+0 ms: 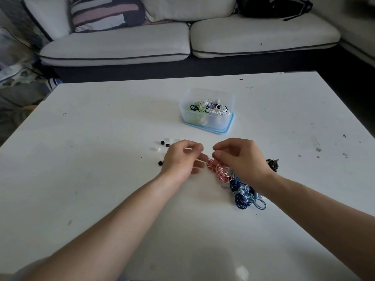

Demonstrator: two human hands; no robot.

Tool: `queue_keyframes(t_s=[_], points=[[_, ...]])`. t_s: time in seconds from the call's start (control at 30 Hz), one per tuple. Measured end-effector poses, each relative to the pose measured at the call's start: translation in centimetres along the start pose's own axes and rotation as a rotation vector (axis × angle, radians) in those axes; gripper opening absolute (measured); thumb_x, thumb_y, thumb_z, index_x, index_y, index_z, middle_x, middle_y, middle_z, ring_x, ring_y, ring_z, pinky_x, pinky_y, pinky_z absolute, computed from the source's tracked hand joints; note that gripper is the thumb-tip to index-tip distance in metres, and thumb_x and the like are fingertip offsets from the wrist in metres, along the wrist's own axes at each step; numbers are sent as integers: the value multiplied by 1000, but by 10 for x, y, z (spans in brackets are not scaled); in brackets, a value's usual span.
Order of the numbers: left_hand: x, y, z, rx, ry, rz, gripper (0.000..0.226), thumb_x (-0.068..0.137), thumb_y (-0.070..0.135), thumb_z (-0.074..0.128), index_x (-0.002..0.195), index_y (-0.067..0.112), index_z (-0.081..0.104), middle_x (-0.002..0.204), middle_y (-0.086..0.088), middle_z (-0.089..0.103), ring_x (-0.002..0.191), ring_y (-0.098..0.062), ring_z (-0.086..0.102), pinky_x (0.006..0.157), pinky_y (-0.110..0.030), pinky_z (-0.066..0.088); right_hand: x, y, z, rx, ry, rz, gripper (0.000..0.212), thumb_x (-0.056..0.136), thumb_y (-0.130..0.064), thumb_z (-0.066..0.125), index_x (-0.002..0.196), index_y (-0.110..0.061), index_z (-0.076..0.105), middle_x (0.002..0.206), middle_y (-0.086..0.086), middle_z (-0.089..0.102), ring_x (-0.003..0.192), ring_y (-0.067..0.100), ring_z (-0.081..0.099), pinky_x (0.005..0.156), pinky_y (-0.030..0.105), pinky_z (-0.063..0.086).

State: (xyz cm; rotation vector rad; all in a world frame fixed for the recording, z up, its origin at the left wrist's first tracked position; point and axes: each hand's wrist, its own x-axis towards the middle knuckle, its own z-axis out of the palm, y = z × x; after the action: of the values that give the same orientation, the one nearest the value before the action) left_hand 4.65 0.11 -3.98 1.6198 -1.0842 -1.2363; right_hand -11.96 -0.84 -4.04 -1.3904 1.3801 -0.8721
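Just beneath the right hand (243,159) — pink cord (220,172), pinched.

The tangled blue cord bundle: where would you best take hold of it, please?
Pinch the tangled blue cord bundle at its middle, likely from above on the left: it lies flat on the white table, and the right hand crowds its far side.

A clear container (211,121) of tangled cords (212,108) is set on the white table (81,138). A striped cushion (105,13) and a black bag (272,6) are located on the sofa (263,35) behind.
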Motion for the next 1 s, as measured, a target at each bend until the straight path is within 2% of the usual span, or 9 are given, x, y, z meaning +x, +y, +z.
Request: queue_keyframes(t_s=[0.07, 0.13, 0.27, 0.4, 0.47, 0.57, 0.77, 0.87, 1.0], points=[[22, -6, -13, 278, 166, 142, 7, 92, 19, 64, 85, 19, 67, 75, 4, 71, 62, -9, 63, 62, -22, 47, 1, 0, 0, 101, 7, 67, 8, 91, -7, 69, 93, -13, 74, 79, 8, 77, 80, 36, 72, 84, 53, 58], [42, -14, -25, 548, 273, 226, 10, 89, 17, 63, 86, 23, 69, 82, 9, 68, 75, -9, 62, 71, -22, 45, 3, 0, -2, 158, 20, 99, 7, 93, -6, 67, 92, -9, 73, 80, 13, 76, 75, 37, 69, 85, 58, 57], [70, -27, -32, 856, 325, 281, 21, 88, 13, 52, 89, 25, 69, 94, 3, 64, 88, -20, 60, 75, -33, 49, 6, 1, -6, 213, 22, 104, 8, 93, -6, 66, 90, -5, 73, 82, 21, 73, 70, 25, 66, 82, 47, 60], [86, -26, -31, 1004, 303, 299, 21, 80, 9, 56, 67, 24, 60, 79, 3, 54, 79, -25, 54, 61, -33, 39, 8, 0, -9, 230, 19, 99, 9, 93, -7, 66, 90, -4, 74, 83, 23, 73, 66, 20, 63, 70, 32, 58], [92, -26, -28, 1053, 279, 313, 31, 76, 9, 58, 54, 24, 44, 70, 4, 45, 72, -26, 50, 54, -31, 26, 10, 0, -10, 247, 20, 106, 9, 93, -7, 66, 89, -3, 74, 82, 22, 73, 65, 19, 63, 70, 33, 58], [99, -27, -25, 1078, 241, 309, 22, 79, 14, 64, 60, 22, 54, 76, 4, 55, 76, -26, 55, 60, -32, 36, 11, 1, -11, 259, 20, 121, 8, 93, -8, 68, 90, -3, 73, 80, 19, 74, 64, 18, 65, 74, 38, 59], [93, -23, -23, 952, 248, 282, 7, 84, 18, 60, 79, 22, 63, 82, 6, 64, 81, -20, 61, 67, -33, 50, 10, 2, -14, 318, -10, 153, 9, 92, -11, 70, 90, -3, 74, 74, 11, 72, 66, 19, 63, 75, 37, 59], [66, -3, -18, 639, 186, 274, 3, 81, 20, 70, 81, 21, 67, 76, 8, 69, 75, -12, 65, 72, -28, 54, 8, -1, -14, 367, -43, 157, 7, 90, -10, 71, 91, -3, 74, 74, 10, 71, 66, 19, 61, 73, 34, 56], [10, 22, -13, 121, -22, 120, 16, 80, 10, 77, 90, 21, 73, 75, 6, 72, 63, -5, 61, 60, -17, 48, 6, -5, -11, 443, -83, 145, 7, 90, -7, 68, 94, -3, 73, 78, 11, 73, 69, 19, 65, 73, 30, 58]])
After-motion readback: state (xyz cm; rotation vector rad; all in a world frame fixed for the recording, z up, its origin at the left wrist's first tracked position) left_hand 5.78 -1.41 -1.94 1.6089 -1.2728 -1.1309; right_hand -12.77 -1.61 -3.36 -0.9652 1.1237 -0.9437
